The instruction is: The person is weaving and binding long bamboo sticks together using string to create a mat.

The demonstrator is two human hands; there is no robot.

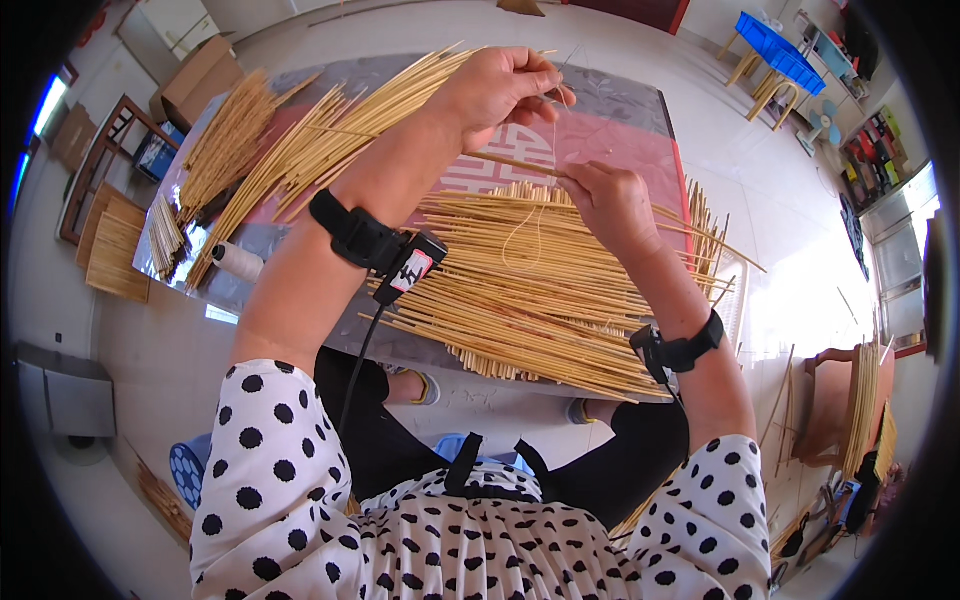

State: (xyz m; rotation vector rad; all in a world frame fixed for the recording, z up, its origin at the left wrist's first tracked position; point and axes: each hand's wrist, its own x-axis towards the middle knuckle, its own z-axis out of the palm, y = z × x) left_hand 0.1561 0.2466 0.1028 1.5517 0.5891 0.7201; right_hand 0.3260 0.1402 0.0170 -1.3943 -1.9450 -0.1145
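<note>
My left hand (508, 92) is raised over the far side of the table, fingers pinched on a thin pale thread (556, 135). A fine wisp sticks up beyond those fingertips; I cannot make out whether it is thread or a needle. Lower and to the right, my right hand (608, 208) is closed around a slender straw-coloured stalk (512, 162), whose end points left beneath the left hand. The thread runs down between the hands, and a loop (523, 245) of it hangs over the large pile of stalks (520, 300) in front of me.
More stalk bundles (330, 150) and a bushy bundle (232, 135) lie on the table's left, near a thread spool (238, 262). A patterned cloth (625, 140) covers the table. A white basket (735, 290) stands at the right edge. Behind are a blue tray table (780, 52) and a fan (822, 122).
</note>
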